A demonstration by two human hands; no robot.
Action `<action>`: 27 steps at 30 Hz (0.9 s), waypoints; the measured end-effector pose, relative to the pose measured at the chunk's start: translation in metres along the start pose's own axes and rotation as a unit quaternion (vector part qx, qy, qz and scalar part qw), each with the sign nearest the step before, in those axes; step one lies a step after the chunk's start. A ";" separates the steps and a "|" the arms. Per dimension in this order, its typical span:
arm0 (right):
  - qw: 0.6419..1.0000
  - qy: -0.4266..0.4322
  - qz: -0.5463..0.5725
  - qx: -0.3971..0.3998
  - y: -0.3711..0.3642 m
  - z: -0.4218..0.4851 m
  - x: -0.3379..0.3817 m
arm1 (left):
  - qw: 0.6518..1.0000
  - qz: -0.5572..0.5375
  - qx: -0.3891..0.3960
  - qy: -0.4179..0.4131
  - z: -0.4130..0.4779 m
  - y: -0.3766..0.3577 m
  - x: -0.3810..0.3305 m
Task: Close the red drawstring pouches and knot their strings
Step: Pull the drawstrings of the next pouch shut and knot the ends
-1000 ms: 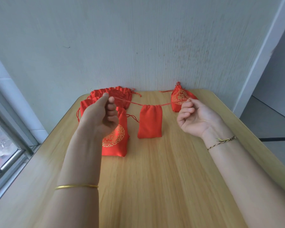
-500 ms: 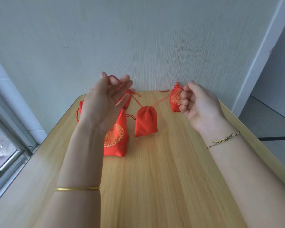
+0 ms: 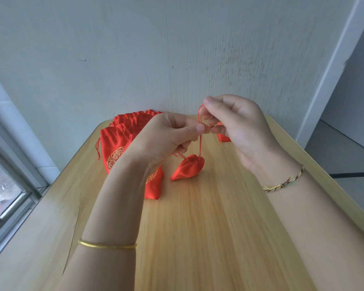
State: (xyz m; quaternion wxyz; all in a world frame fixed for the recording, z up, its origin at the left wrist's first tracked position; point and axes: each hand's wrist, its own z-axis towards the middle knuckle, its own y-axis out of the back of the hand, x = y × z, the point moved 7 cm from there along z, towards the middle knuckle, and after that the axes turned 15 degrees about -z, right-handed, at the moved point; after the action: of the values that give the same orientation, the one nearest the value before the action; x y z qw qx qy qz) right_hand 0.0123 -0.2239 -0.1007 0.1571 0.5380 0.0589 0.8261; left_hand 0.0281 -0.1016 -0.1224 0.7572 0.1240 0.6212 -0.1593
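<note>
While both my hands are raised over the table [image 3: 198, 238] in the head view, the small red pouch [image 3: 187, 168] sits directly below them on its strings [image 3: 200, 141]. Its mouth is gathered shut and points up, and its body slants down and to the left. I cannot tell whether its lower tip rests on the wood or hangs just clear.

My left hand [image 3: 166, 135] pinches the strings between thumb and forefinger. My right hand [image 3: 235, 127] has its fingers curled round the loop higher up, pinching its top. The two hands almost meet at the cord. The strings run nearly straight up from the pouch's mouth to my fingers, so I judge the knot must be formed along that upright line. The left hand, nearer the pouch, would hold the cord while the right works the loop.

Behind my left hand, a pile of larger red pouches [image 3: 118, 143] with gold print lies at the far side of the table, partly hidden by my wrist. Another pouch [image 3: 224, 138] shows just behind my right hand. Neither seems to touch the cord, though a slack loop could catch on them. A window [image 3: 4, 196] runs along the left.
</note>
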 end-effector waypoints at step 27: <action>0.978 -0.051 -0.182 0.090 -0.008 0.005 -0.034 | 0.999 -0.013 -0.021 -0.040 0.004 0.007 -0.004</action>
State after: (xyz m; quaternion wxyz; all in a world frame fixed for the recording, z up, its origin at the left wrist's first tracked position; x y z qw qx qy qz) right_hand 0.0310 -0.2274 -0.1299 0.2587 0.5713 0.2222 0.7465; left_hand 0.0336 -0.0966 -0.1181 0.7819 0.0936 0.5949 -0.1611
